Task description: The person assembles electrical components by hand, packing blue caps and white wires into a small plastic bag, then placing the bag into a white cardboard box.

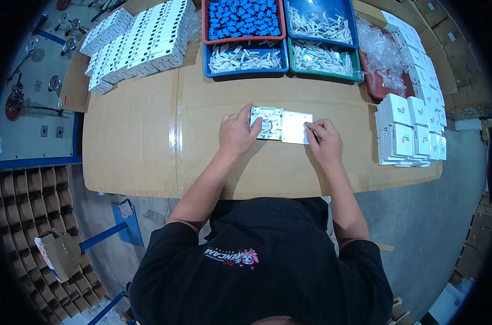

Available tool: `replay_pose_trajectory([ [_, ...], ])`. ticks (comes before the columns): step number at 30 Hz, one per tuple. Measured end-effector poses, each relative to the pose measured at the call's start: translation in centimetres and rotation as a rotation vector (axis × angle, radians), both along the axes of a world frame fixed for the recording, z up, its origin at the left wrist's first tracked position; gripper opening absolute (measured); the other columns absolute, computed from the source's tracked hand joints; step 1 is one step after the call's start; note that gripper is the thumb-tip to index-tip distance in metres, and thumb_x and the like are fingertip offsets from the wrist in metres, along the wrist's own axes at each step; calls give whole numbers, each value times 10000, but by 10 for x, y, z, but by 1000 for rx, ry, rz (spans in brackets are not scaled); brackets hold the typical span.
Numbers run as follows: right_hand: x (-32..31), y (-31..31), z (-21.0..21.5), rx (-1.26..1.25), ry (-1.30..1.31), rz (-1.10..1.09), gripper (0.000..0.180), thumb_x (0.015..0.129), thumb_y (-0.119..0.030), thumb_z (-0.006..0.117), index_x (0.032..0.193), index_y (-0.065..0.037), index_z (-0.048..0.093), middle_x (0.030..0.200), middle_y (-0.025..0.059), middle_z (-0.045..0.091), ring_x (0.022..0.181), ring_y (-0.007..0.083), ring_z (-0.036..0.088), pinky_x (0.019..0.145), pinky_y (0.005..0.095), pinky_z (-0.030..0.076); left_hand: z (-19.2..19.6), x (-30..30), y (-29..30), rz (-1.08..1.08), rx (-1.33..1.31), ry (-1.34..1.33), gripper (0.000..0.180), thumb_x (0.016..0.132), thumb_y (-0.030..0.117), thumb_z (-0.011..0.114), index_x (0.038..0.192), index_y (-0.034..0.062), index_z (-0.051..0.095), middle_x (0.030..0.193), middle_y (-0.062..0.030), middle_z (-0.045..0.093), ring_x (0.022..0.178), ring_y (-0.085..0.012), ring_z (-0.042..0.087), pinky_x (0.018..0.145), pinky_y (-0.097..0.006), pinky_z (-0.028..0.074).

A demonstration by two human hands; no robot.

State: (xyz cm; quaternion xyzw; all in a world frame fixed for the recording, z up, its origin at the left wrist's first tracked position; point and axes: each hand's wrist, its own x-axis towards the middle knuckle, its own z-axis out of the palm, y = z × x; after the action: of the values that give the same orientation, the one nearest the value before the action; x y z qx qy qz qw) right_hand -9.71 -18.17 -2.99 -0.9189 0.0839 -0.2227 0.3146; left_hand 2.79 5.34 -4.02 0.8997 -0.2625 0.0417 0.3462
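Both hands pin one thing: the left hand (238,131) closes its grip on the left end of an opened white plastic box (281,125), fingertips hooked over its edge, while the right hand (324,141) presses its fingers on the right end, on the flat lid half. The box lies flat on the bench (143,135), near the middle, just ahead of the person's chest.

To do this step well, I judge the left hand should stay low on the tray half so it does not slide, while the right works with fingertips only, keeping the hinge line flat.

The box's long axis runs left to right across the bench, tilted slightly down to the right. Its open tray half, with inner fittings showing, points left; the plain lid points right.

Beyond it stand a red bin of blue parts (243,19) and blue (246,57) and green (324,58) bins of white parts. Stacks of white boxes (411,130) sit at the right, more rows (135,40) at far left.
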Motion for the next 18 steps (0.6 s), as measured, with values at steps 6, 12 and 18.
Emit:
replay_pose_trajectory([
  [6, 0, 1, 1, -12, 9, -6, 143, 853, -152, 735, 974, -87, 775, 869, 81, 634, 797, 259, 635, 697, 387, 506, -1, 0, 1, -1, -38, -12, 391, 873, 284, 711, 1161, 22, 675, 657, -69, 630, 609, -264, 605, 682, -401, 435],
  [12, 0, 1, 2, 6, 25, -8, 151, 854, -154, 734, 982, -84, 775, 870, 78, 632, 799, 262, 634, 700, 390, 506, 3, 0, 0, -4, -24, 11, 381, 876, 282, 704, 1144, 14, 674, 675, -87, 645, 636, -274, 627, 700, -408, 448],
  [18, 0, 2, 4, 19, 21, -27, 150, 852, -154, 741, 979, -80, 774, 855, 84, 633, 785, 253, 634, 695, 367, 508, 7, -1, -3, 13, -33, -2, 435, 892, 304, 696, 1213, 15, 642, 686, -105, 653, 663, -300, 644, 743, -414, 466],
])
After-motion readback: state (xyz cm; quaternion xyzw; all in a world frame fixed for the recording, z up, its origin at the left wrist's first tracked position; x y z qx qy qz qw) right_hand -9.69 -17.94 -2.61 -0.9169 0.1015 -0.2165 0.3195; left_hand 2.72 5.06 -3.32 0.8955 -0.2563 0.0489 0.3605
